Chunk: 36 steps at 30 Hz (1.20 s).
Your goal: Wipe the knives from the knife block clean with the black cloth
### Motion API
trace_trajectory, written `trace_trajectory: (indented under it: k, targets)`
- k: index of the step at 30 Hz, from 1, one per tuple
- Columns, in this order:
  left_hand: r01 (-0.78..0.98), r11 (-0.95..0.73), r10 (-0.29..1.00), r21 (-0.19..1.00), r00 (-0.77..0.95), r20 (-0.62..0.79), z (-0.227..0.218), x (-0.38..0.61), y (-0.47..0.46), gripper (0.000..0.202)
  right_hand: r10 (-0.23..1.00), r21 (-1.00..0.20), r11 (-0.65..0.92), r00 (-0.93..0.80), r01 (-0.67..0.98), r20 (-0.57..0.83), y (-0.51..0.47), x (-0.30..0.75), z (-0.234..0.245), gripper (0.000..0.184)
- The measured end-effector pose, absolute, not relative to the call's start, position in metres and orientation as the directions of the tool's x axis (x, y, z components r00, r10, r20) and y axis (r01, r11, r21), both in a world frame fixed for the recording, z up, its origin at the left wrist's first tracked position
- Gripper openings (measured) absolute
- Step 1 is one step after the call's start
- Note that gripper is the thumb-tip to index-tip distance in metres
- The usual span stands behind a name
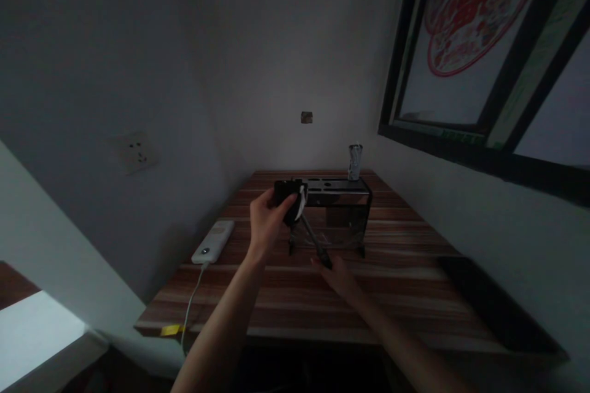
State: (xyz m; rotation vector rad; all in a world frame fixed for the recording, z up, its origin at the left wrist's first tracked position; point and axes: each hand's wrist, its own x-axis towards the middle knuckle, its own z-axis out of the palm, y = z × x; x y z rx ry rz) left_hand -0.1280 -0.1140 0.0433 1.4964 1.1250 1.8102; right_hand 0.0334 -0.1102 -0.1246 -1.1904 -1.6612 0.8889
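Observation:
My left hand (266, 221) grips a small black part (286, 189) with a white curved edge, thumb in front and fingers behind. My right hand (340, 276) is closed round the dark handle of a thin rod-like tool (313, 234), perhaps a screwdriver. The tool slants up and left, its far end at or close to the black part; whether they touch I cannot tell. Just behind both hands stands a black box-shaped appliance (338, 198) on short feet, with slots in its top and a shiny front. A silvery crumpled-looking cylinder (354, 163) stands upright on its right end.
The wood-striped table (396, 295) meets walls at the back and right. A white power strip (213, 242) with a cable (190, 304) lies left. A flat dark slab (498, 301) lies along the right edge, yellow tape (171, 330) at the front left. A window frame (488, 141) is at right.

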Motion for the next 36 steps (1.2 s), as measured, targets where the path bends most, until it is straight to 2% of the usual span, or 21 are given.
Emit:
trace_trajectory:
  k: [6, 17, 21, 28, 36]
  targets:
    - [0.087, -0.574, 0.775, 0.814, -0.266, 0.574, 0.06, -0.132, -0.109, 0.031, 0.958, -0.896, 0.282, -0.149, 0.345, 0.244, -0.112, 0.035, -0.125, 0.035]
    - [0.085, -0.606, 0.752, 0.791, -0.266, 0.604, 0.059, -0.124, -0.124, 0.027, 0.952, -0.905, 0.302, -0.148, 0.3, 0.268, -0.111, 0.036, -0.132, 0.036]
    - [0.125, -0.586, 0.762, 0.8, -0.25, 0.597, 0.048, -0.12, -0.126, 0.026, 0.948, -0.898, 0.316, -0.136, 0.305, 0.288, -0.113, 0.036, -0.13, 0.036]
    - [0.209, -0.511, 0.815, 0.833, -0.19, 0.548, 0.02, -0.1, -0.129, 0.021, 0.97, -0.941, 0.232, -0.127, 0.246, 0.206, -0.116, 0.035, -0.123, 0.036]
    - [0.253, -0.457, 0.861, 0.852, -0.116, 0.496, -0.011, -0.091, -0.131, 0.023, 0.954, -0.952, 0.265, -0.181, 0.154, 0.237, -0.118, 0.034, -0.115, 0.035]
